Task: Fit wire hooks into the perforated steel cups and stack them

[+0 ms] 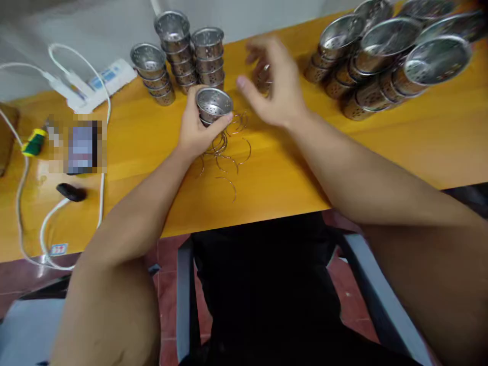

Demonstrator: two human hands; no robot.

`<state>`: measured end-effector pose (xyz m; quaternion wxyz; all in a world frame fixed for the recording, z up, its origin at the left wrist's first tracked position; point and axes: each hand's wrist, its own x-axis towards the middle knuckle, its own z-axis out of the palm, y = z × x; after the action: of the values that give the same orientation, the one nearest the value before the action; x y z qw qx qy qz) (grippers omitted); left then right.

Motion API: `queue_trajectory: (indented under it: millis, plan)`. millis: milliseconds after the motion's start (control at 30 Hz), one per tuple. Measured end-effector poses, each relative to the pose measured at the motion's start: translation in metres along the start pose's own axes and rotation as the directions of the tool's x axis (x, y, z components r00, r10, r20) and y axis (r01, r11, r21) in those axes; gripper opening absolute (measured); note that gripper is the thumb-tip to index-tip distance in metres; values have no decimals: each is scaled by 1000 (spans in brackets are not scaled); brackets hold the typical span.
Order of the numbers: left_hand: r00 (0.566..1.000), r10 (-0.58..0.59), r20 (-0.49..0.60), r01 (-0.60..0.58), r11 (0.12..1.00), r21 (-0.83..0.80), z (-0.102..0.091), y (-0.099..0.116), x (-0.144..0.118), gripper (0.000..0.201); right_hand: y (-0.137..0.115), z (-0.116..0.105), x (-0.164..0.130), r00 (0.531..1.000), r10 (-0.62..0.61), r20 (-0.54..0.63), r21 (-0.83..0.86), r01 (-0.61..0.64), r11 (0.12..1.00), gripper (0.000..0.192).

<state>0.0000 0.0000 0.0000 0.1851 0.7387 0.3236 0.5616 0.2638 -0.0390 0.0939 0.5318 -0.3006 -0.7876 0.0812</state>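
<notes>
Steel perforated cup (214, 104) sits gripped in our left hand (196, 133), rim up above the loose wire rings (224, 147) so a ring is close by; our right hand (275, 84) hovers blurred, fingers spread, near another cup (264, 79); grip unclear.

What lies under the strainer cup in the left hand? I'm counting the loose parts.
Under the strainer cup, thin wire rings lie scattered on the yellow table. The left hand and the cup cover part of the pile, so no full count.
</notes>
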Motion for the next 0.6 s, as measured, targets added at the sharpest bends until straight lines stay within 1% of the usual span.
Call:
queue_trajectory:
  millis: [67, 133, 167, 233, 267, 333, 367, 400, 467, 500, 533, 600]
  plan:
    - [998, 66, 11, -65, 997, -45, 1, -5, -2, 106, -14, 15, -9, 980, 52, 192, 19, -57, 998, 88]
    - [995, 96, 32, -94, 993, -65, 0, -7, -4, 114, -25, 25, -15, 949, 87, 304, 28, -101, 995, 89]
    - [993, 106, 43, -103, 992, -72, 0, -7, -5, 118, -29, 28, -17, 941, 94, 326, 38, -112, 993, 91]
    - [993, 77, 92, -73, 996, -45, -3, -5, -7, 126, -34, 28, -15, 938, 121, 325, 40, -141, 989, 88]
    - [991, 65, 115, -62, 998, -25, -4, -3, -8, 131, -35, 23, -12, 941, 139, 310, 30, -156, 987, 84]
    - [989, 55, 138, -56, 998, 4, -6, -1, -9, 141, -31, 8, -6, 953, 152, 263, -11, -155, 988, 75]
    - [990, 43, 132, -45, 999, 13, -7, 0, -9, 143, -26, -3, -3, 962, 140, 234, -34, -136, 990, 72]
    - [993, 17, 114, -20, 1000, 23, -7, 0, -8, 141, -18, -15, 0, 966, 110, 234, -77, -94, 993, 74]
    - [996, -60, 69, 56, 997, 60, -7, -1, -6, 133, 4, -41, 1, 942, 152, 300, -165, -106, 981, 82]
    - [995, -86, 45, 82, 994, 77, -8, -2, -5, 131, 18, -53, 0, 916, 194, 350, -201, -128, 971, 85]
    - [995, -95, 12, 93, 992, 85, -10, -3, -3, 130, 34, -63, -3, 881, 244, 406, -239, -156, 958, 89]
    - [995, -97, -38, 100, 992, 72, -15, -6, 0, 124, 67, -78, -9, 794, 350, 498, -332, -199, 922, 96]
